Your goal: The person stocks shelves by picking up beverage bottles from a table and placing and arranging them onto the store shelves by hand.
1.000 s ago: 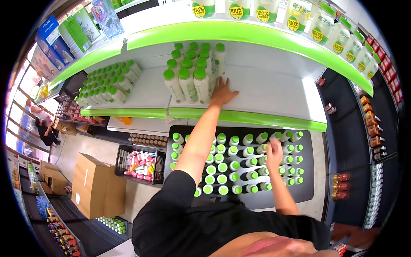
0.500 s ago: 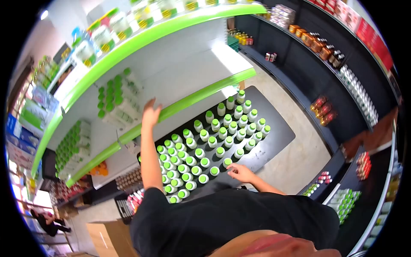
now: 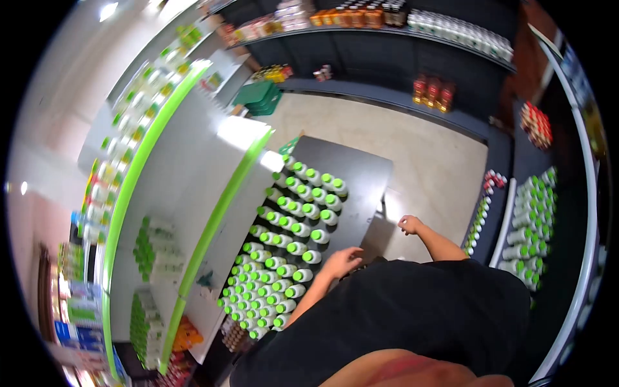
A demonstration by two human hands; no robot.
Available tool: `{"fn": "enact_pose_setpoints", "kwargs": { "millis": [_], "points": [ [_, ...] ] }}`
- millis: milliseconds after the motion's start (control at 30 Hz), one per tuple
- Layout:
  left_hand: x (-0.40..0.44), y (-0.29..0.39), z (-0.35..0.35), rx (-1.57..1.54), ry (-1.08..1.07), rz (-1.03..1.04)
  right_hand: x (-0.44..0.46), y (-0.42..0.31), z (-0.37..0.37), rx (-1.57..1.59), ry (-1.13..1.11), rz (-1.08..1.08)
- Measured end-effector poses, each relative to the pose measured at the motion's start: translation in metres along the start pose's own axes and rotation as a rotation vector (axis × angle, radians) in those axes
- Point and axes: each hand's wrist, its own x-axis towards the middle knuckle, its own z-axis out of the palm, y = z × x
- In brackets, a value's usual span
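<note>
White bottles with green caps (image 3: pixel 298 229) stand upright in rows on a dark table (image 3: pixel 361 166), packed closer toward its near left end. My left hand (image 3: pixel 342 262) is just off the table's near edge, beside the closest bottles; its fingers reach to the right and nothing shows in them. Farther right, over the floor, my right hand (image 3: pixel 409 224) hangs in the air with its fingers loosely bent and no object visible in it. Both hands are small and somewhat blurred.
Left of the table runs a white shelf unit with green edges (image 3: pixel 222 222), holding similar bottles (image 3: pixel 143 248). Dark shelves (image 3: pixel 367 68) line the far wall with bottles and packs. A green crate (image 3: pixel 258 97) sits on the floor; more stocked shelves (image 3: pixel 532 226) are at right.
My view and body have turned right. My left hand has come down from the shelf to beside the table, and my right hand has moved away from the bottles, out over the floor.
</note>
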Motion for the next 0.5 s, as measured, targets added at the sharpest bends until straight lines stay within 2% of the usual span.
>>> {"fn": "enact_pose_setpoints", "kwargs": {
  "millis": [33, 67, 133, 167, 333, 433, 467, 500],
  "points": [
    [0.016, -0.008, -0.003, 0.172, -0.009, 0.078, -0.002, 0.029, -0.011, 0.035, 0.053, 0.055],
    [0.036, -0.019, -0.004, 0.195, -0.041, 0.107, -0.008, 0.059, -0.021, 0.073, 0.106, 0.113],
    [0.065, 0.002, -0.012, 0.093, -0.128, 0.006, -0.026, 0.112, -0.044, -0.013, 0.107, 0.283],
    [0.083, 0.011, -0.010, 0.116, -0.153, 0.024, -0.039, 0.135, -0.052, -0.048, 0.103, 0.364],
    [0.168, 0.082, 0.028, 0.268, -0.352, 0.166, -0.148, 0.244, -0.047, 0.244, 0.436, 0.392],
    [0.205, 0.131, 0.071, 0.178, -0.624, 0.321, -0.203, 0.328, -0.007, 0.185, 0.588, 0.617],
    [0.215, 0.144, 0.086, 0.140, -0.710, 0.386, -0.220, 0.350, 0.010, 0.136, 0.579, 0.715],
    [0.222, 0.161, 0.097, 0.089, -0.864, 0.412, -0.244, 0.345, 0.015, 0.142, 0.421, 0.829]
  ]
}}
